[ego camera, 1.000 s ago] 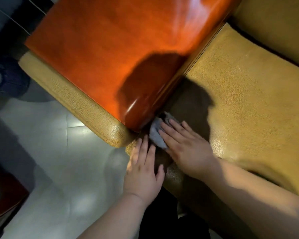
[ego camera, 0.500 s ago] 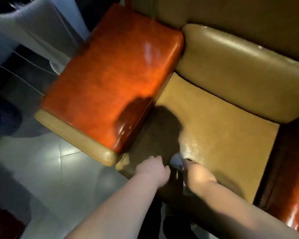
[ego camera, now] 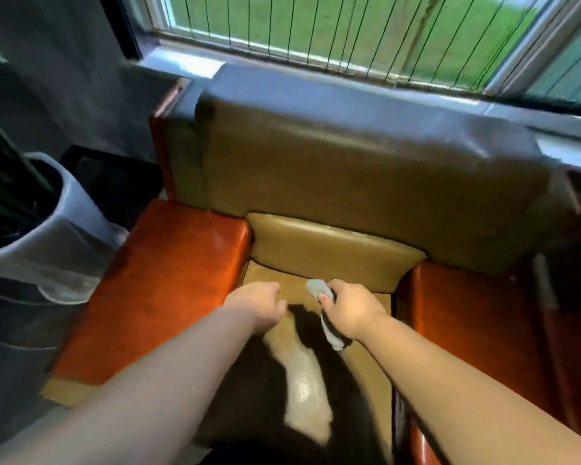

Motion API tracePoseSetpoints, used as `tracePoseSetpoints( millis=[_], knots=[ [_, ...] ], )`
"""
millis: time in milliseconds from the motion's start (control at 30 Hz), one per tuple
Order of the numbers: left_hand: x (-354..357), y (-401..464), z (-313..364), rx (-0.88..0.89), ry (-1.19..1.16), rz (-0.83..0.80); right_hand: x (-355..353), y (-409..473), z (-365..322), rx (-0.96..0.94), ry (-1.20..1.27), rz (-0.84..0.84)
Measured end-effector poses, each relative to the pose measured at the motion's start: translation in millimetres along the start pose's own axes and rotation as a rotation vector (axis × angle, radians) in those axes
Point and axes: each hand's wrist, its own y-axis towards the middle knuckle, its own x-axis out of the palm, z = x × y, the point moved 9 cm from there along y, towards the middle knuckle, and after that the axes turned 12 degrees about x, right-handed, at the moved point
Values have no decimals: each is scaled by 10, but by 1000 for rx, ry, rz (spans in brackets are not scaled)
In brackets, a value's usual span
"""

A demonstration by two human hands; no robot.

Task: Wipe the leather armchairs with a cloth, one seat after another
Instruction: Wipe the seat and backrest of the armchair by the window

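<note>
Head view: armchair (ego camera: 366, 182) fills the frame, tan leather back under a window (ego camera: 349, 31), orange-brown arms either side. I see the tan seat (ego camera: 366, 370) between the arms, dark shadows and a bright glare patch across it. White planter (ego camera: 64, 236) stands just beside the armchair's left arm. Both forearms reach out over the seat. Right hand (ego camera: 349, 312) is above the seat's back half, fingers (ego camera: 326, 298) clenched round the cloth (ego camera: 317, 286); grey cloth pokes out above the fist and hangs below it. Left hand (ego camera: 259, 302) near it, apart, fingers loosely curled, holding nothing. Frame is motion-blurred.
</note>
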Motion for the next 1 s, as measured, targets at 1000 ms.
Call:
tracePoseSetpoints(
  millis=[1000],
  knots=[
    [-2443,962,121,141,-74,412,-2021,1111,-735,-164,-52,380]
  ],
)
